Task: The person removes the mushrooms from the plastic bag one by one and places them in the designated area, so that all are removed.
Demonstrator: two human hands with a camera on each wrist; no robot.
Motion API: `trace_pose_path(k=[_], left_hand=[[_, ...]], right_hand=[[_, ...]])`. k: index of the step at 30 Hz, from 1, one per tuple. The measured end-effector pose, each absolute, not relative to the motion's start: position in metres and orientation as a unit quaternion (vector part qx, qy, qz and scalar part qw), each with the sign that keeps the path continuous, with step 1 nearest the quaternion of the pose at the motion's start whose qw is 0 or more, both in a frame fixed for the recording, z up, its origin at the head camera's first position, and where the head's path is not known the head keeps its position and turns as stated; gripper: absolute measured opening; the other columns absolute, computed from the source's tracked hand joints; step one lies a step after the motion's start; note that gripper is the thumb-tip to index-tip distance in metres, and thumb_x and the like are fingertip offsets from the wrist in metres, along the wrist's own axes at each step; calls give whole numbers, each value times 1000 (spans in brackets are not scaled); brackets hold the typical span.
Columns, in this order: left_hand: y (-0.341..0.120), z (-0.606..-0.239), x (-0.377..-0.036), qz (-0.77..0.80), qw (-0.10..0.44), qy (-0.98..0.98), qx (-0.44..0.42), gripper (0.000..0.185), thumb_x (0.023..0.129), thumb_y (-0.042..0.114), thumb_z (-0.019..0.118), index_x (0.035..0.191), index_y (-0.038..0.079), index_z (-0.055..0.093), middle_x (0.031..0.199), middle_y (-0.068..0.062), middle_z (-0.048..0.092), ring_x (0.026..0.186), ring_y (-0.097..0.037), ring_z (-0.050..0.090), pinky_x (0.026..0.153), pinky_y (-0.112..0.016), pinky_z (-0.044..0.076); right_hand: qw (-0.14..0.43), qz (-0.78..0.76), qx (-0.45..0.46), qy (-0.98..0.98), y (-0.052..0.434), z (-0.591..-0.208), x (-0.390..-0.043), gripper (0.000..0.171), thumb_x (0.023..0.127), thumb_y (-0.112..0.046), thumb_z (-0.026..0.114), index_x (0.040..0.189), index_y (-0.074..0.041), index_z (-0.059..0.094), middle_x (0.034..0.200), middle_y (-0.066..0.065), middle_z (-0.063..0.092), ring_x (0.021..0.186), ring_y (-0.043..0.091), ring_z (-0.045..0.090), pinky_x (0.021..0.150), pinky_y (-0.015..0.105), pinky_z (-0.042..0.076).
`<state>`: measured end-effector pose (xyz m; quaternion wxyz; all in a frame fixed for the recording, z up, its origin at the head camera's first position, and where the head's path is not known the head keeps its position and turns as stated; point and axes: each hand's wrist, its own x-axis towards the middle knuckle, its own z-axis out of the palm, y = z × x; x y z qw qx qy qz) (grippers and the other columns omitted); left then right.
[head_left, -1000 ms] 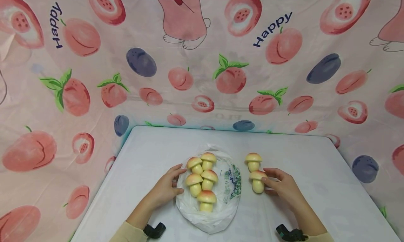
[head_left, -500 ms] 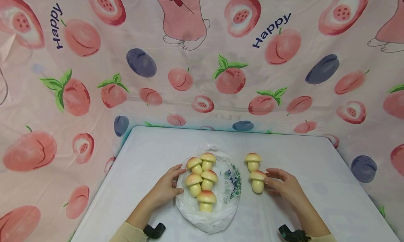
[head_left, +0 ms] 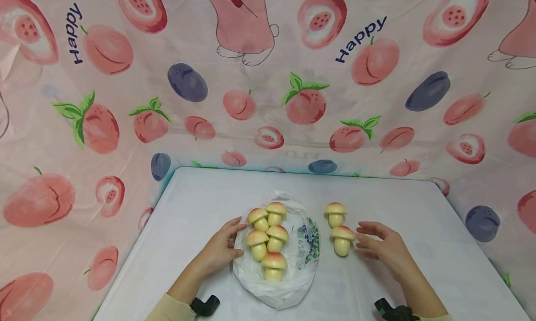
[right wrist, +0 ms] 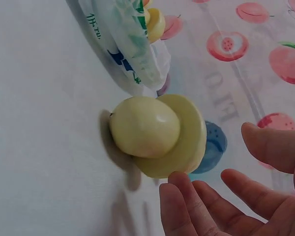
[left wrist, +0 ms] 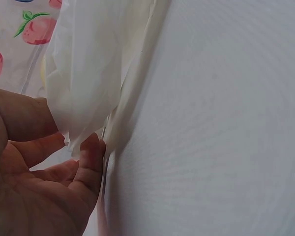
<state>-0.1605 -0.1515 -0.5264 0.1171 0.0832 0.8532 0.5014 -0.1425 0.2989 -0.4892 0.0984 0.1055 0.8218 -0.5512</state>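
We have eased our right hand (head_left: 387, 248) off the nearer loose mushroom (head_left: 342, 242). Our fingertips (right wrist: 172, 195) now hover beside it.

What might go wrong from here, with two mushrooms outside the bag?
The right hand might knock the nearer loose mushroom into the farther one, as they lie close together.
That rounded piece could roll if brushed, since nothing holds it.
The left hand is at the thin bag's rim; a tug could shift the mushrooms inside.

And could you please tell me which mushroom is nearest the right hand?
The front mushroom of the pair outside the plastic bag, beside the right hand; the rear mushroom is farther off, and five others are in the bag.
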Motion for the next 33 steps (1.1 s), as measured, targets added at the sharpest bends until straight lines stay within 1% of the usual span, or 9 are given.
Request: trace_pose_path(k=[7,13,15,19,23,26,29,33], left_hand=[[-151,-527,-161,497,113,856,85,71,85,-10,80,151,9,62,175,-11,35,125,-32,67,98,-42,61],[-152,-528,-163,494,112,857,90,70,86,-9,79,151,9,61,175,-11,35,125,-33,67,97,-38,60],[-152,-528,-163,492,110,859,94,70,86,-9,79,151,8,61,175,-12,34,128,-34,66,97,-38,60],[-152,-528,-163,495,111,857,94,70,87,-9,79,152,8,60,176,-12,34,135,-37,62,99,-40,60],[-151,-528,-163,500,115,854,87,71,87,-9,78,153,9,59,176,-10,33,132,-35,64,98,-39,61],[-151,-529,-163,499,115,855,87,72,87,-10,78,154,9,58,176,-10,33,128,-33,66,96,-37,61],[-151,-529,-163,496,115,856,89,72,87,-9,78,154,9,58,176,-10,34,126,-32,66,96,-36,61],[-152,-529,-163,494,112,857,93,71,87,-9,78,153,8,59,175,-11,35,127,-33,65,96,-36,60]], right_hand=[[88,-553,83,824,294,-478,-140,64,103,-28,74,155,1,50,154,31,56,104,25,79,84,38,67],[78,-564,69,819,287,-472,-140,61,103,-25,74,154,0,52,154,30,57,103,23,80,84,37,67],[77,-567,63,818,284,-471,-141,60,104,-24,73,154,1,52,154,30,57,101,21,80,83,37,67],[79,-569,57,816,277,-470,-141,58,104,-21,73,154,0,53,154,29,57,100,15,78,84,37,67],[77,-568,47,818,269,-467,-142,58,102,-21,75,152,-1,55,153,27,59,102,11,76,84,38,67],[73,-569,38,818,262,-466,-142,56,101,-22,76,150,-1,57,150,26,61,105,13,76,83,38,67],[72,-570,33,818,255,-465,-143,56,101,-23,77,149,-1,58,149,26,63,107,19,76,83,38,67],[73,-582,26,810,246,-463,-143,56,101,-23,77,148,0,58,148,28,62,111,26,77,82,38,67]])
